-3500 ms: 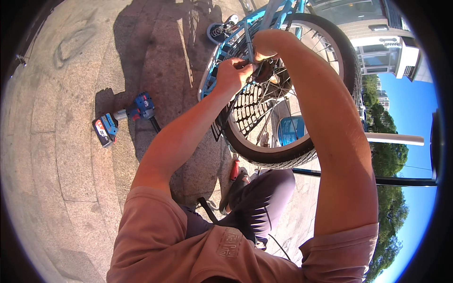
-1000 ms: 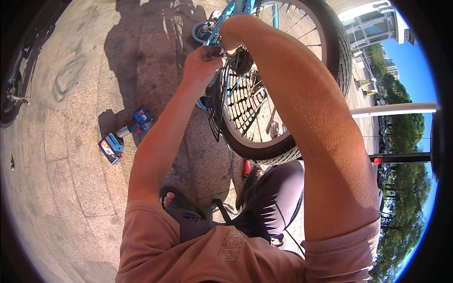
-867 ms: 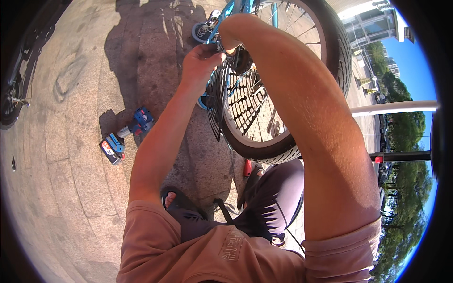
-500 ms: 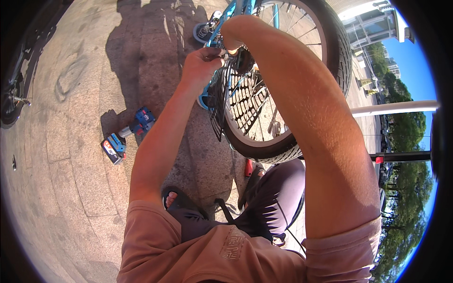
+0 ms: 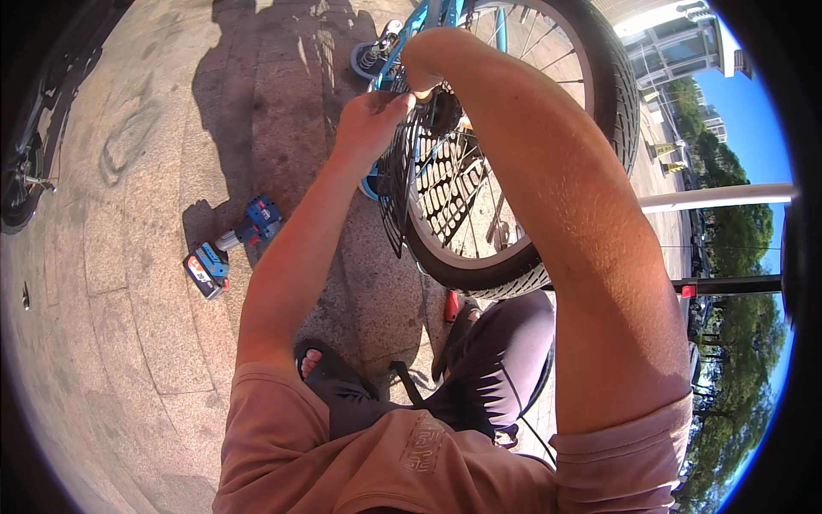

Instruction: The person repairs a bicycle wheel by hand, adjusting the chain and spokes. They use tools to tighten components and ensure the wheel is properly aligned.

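A bicycle's wheel, with a knobby black tire (image 5: 612, 94), stands in front of me beside the bike's blue frame (image 5: 417, 20). My left hand (image 5: 370, 122) is at the hub, its thumb pressed against the bent fingers; whatever it pinches is too small to make out. From above, my right hand (image 5: 425, 62) bends down at the wrist to the same spot. A curled fingertip shows beside my left thumb, while its other fingers and anything in them are hidden. Below both hands hang several thin black cables (image 5: 394, 193), next to the spokes.
A blue cordless power tool (image 5: 248, 224) lies on the stone paving (image 5: 128, 308) at my left. A red object (image 5: 451, 306) is by my sandalled foot. Another bicycle's wheel (image 5: 24, 184) shows at the far left. A pale pole (image 5: 719, 198) crosses on the right.
My left thumb has moved slightly up and right, closer to my right fingertips, and its fingers have drawn in behind it. My right arm has barely moved.
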`<state>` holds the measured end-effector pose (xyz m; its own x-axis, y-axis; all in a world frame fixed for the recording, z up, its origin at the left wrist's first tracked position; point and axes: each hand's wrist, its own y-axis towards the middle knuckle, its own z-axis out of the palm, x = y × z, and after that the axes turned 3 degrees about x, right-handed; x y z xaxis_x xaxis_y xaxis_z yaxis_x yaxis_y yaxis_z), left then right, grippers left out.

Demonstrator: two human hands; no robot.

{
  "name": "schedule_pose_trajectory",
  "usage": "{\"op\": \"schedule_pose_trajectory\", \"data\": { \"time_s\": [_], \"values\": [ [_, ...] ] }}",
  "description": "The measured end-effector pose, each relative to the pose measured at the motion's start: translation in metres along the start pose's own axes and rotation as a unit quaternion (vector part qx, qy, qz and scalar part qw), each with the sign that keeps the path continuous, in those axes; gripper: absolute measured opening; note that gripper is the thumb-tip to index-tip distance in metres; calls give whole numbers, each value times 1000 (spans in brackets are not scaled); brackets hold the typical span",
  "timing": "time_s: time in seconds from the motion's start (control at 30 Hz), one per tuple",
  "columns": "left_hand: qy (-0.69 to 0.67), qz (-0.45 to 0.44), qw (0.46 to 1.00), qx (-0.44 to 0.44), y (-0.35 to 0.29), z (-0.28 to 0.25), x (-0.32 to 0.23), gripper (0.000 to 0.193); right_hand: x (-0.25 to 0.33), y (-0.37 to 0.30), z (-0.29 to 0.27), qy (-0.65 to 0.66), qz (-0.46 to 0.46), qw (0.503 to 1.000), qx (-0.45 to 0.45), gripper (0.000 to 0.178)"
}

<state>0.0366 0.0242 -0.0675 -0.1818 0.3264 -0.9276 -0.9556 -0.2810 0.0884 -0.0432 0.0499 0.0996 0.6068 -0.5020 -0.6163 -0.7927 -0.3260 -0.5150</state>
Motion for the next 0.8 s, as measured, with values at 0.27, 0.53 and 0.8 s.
{"op": "schedule_pose_trajectory", "data": {
  "time_s": [0.27,0.53,0.8],
  "values": [
    [27,-40,999,11,-1,-1,-5,35,-1,-4,0,14,11,1000,-4,37],
    [14,46,999,-1,-8,9,-12,34,-3,-9,-1,40,6,999,-20,36],
    [-60,26,998,21,-6,4,-9,29,-4,-6,1,29,-13,999,-23,37]
  ]
}}
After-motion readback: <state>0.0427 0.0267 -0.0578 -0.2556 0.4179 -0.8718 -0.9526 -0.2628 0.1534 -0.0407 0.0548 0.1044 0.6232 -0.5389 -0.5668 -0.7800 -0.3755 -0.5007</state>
